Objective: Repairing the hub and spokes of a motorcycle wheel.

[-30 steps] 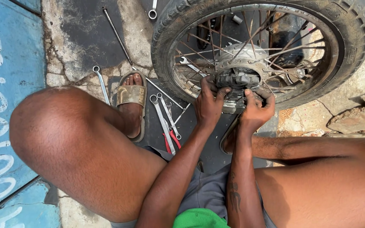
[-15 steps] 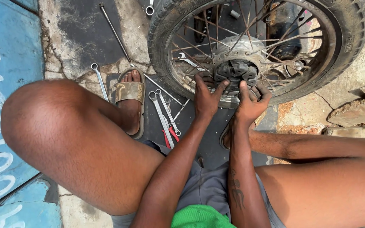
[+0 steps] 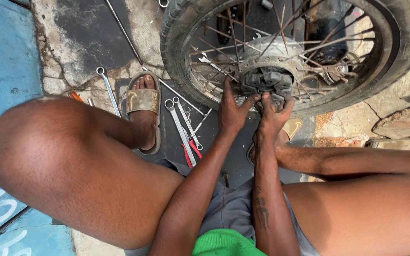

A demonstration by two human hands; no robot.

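Both hands meet at the middle of the spoked wheel. The left hand [image 3: 232, 110] has its thumb and fingers reaching to the dark hub [image 3: 266, 78], the grip narrow, fingertips pressed against the black rubbery blocks set into the hub face. The right hand [image 3: 271, 116] sits just beside it, fingers curled up onto the same lower edge of the hub; whether it pinches something small or only pushes, I cannot tell. Neither hand holds a tool.

The work in hand looks like fingertip seating or prying of the hub pieces. Done well, this calls for even pressure from both sides, with fingers kept out of the spokes [image 3: 214, 52] that crowd in close around the hub.

The motorcycle wheel [image 3: 181, 57] stands on its tyre at the top of the view, just beyond the knees, its hub face turned toward the person. Its axle line therefore runs roughly toward and away from the viewer, and the rim spans left to right.

Outward from the hands, on the dark ground between the legs, lie several spanners [image 3: 179, 121] and red-handled pliers [image 3: 193, 149], near a sandalled foot [image 3: 144, 106]. Another spanner [image 3: 106, 85] lies left of it.
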